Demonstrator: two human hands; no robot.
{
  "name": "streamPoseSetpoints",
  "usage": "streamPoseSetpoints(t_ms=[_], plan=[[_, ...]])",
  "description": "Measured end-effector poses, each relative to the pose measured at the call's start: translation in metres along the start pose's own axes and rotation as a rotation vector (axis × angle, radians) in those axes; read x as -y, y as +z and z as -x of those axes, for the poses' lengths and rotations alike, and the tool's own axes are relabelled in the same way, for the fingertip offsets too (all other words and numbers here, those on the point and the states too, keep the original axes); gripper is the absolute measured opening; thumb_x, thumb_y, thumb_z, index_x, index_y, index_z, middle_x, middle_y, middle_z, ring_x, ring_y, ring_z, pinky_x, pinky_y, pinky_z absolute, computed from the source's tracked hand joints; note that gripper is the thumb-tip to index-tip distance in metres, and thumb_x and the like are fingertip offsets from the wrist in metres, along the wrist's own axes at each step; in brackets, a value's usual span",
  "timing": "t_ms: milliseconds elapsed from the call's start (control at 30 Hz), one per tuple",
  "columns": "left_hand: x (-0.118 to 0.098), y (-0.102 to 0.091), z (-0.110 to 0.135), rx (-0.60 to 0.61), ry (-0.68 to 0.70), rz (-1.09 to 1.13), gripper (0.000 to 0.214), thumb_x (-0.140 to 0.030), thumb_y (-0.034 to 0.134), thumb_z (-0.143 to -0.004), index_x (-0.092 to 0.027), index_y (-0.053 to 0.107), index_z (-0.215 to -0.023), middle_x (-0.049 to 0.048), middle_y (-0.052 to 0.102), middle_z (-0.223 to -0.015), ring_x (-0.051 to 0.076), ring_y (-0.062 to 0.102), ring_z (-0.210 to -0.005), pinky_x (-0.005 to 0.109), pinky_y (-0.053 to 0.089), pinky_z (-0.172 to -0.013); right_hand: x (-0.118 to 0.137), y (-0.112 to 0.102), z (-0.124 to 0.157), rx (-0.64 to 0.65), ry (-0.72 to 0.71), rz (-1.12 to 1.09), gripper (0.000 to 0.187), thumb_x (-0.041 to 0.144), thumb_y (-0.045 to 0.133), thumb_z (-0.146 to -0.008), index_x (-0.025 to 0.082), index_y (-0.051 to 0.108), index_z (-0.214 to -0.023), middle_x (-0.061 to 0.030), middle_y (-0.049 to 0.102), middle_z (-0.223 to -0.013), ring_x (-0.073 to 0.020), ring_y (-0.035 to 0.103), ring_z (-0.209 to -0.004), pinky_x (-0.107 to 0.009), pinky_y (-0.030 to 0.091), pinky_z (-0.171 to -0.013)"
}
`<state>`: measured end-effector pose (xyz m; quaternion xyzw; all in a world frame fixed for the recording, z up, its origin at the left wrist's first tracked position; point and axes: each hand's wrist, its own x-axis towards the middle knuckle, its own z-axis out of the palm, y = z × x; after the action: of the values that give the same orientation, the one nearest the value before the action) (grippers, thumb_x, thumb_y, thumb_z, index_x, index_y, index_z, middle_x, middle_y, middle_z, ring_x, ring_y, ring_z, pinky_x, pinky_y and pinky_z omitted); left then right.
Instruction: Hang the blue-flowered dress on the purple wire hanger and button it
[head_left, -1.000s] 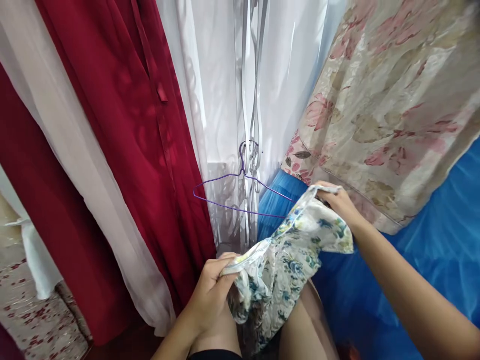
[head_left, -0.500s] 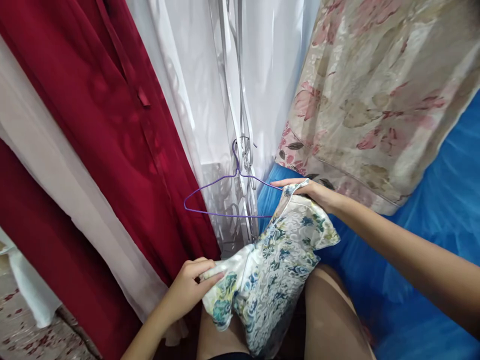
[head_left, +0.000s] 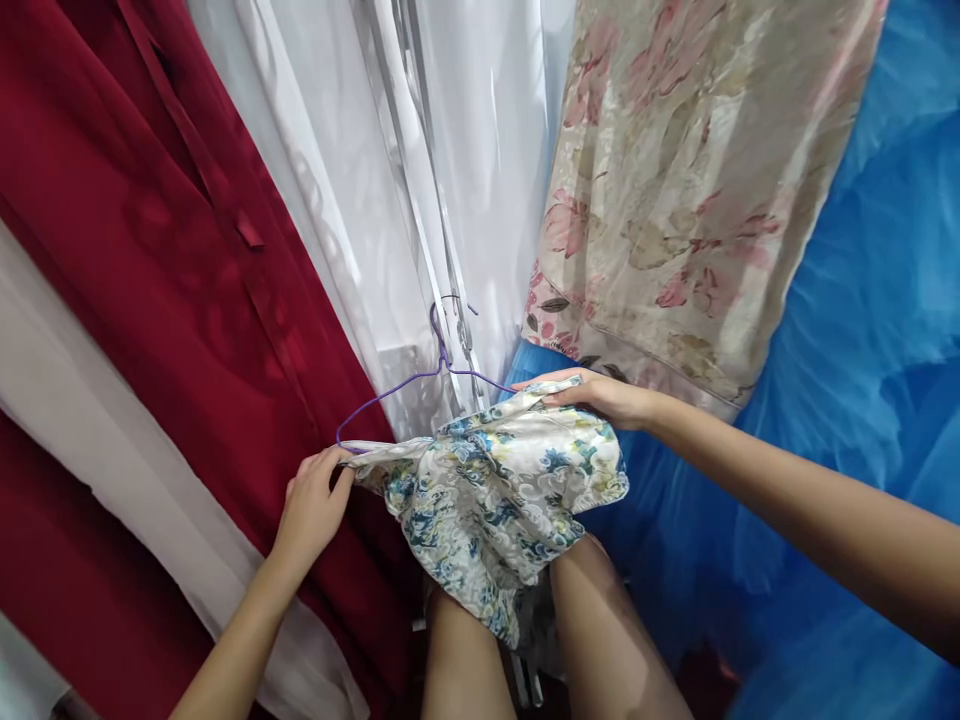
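Note:
A purple wire hanger (head_left: 390, 388) with a dark hook stands upright in the middle, its lower part covered by a floral blouse (head_left: 487, 490) in white, blue and yellow. My left hand (head_left: 319, 495) pinches the blouse's edge at the hanger's left corner. On the other side, my right hand (head_left: 592, 395) grips the blouse near its shoulder, fingers lying along the hanger's right arm. The blouse hangs down over my knees. The hanger's right end is hidden beneath cloth and fingers.
Long dark red cloth (head_left: 225, 260) hangs at left beside pale cloth (head_left: 135, 470). White fabric with ribbons (head_left: 480, 150) hangs behind the hanger. To the right are a beige garment with pink flowers (head_left: 675, 200) and blue tulle (head_left: 847, 400).
My left hand has moved up and left, bringing its side of the blouse to the hanger's left corner. The blouse now spreads across the hanger. The view has shifted slightly right.

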<state>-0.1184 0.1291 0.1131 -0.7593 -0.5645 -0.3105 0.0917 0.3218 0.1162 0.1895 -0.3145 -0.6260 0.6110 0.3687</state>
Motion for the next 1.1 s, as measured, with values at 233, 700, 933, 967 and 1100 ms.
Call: streamPoseSetpoints(t_ms=[233,700,933,967,1100], plan=[[-0.019,-0.016,-0.010,-0.265,0.077,0.072,0.018,-0.024,0.037,-0.096,-0.021,0.053,-0.101,0.0131,0.061,-0.127,0.030,0.051,-0.124,0.048,0.034,-0.110,-0.002,-0.005,-0.001,-0.021,0.000,-0.038,0.049,0.021,0.078,-0.074,0.014,0.072,-0.123,-0.0104,0.077,-0.114,-0.0226,0.074,-0.092,-0.025,0.058,-0.077],[-0.052,-0.034,-0.055,-0.135,-0.162,0.638,0.028,-0.046,0.061,-0.086,-0.020,0.052,-0.081,-0.0015,0.057,-0.078,0.015,0.052,-0.072,0.024,0.040,-0.066,-0.042,-0.018,0.015,-0.467,-0.130,0.126,0.033,0.049,0.081,-0.075,0.019,0.066,-0.070,0.0015,0.063,-0.065,-0.0131,0.055,-0.059,-0.024,0.043,-0.055],[-0.092,-0.050,-0.025,-0.019,0.001,0.411,0.032,-0.049,0.047,-0.098,-0.020,0.059,-0.090,-0.0023,0.061,-0.079,0.017,0.055,-0.075,0.024,0.039,-0.069,-0.013,-0.021,0.027,-0.587,-0.200,-0.081,0.032,0.044,0.082,-0.074,0.020,0.062,-0.068,0.0003,0.062,-0.066,-0.0154,0.054,-0.059,-0.027,0.042,-0.057],[-0.097,-0.052,-0.027,-0.032,0.003,0.388,0.031,-0.049,0.050,-0.096,-0.020,0.060,-0.091,-0.0025,0.062,-0.080,0.017,0.056,-0.075,0.024,0.039,-0.070,-0.003,-0.016,0.024,-0.616,-0.223,-0.113,0.029,0.042,0.081,-0.074,0.020,0.064,-0.070,-0.0010,0.064,-0.068,-0.0168,0.057,-0.062,-0.028,0.044,-0.060],[-0.088,-0.045,-0.039,-0.100,-0.041,0.338,0.031,-0.046,0.054,-0.094,-0.019,0.061,-0.080,-0.0034,0.059,-0.071,0.015,0.052,-0.067,0.024,0.036,-0.064,0.028,0.031,0.030,-0.538,-0.324,-0.045,0.019,0.038,0.074,-0.082,0.019,0.071,-0.084,-0.0041,0.070,-0.081,-0.0210,0.064,-0.075,-0.030,0.051,-0.073]])
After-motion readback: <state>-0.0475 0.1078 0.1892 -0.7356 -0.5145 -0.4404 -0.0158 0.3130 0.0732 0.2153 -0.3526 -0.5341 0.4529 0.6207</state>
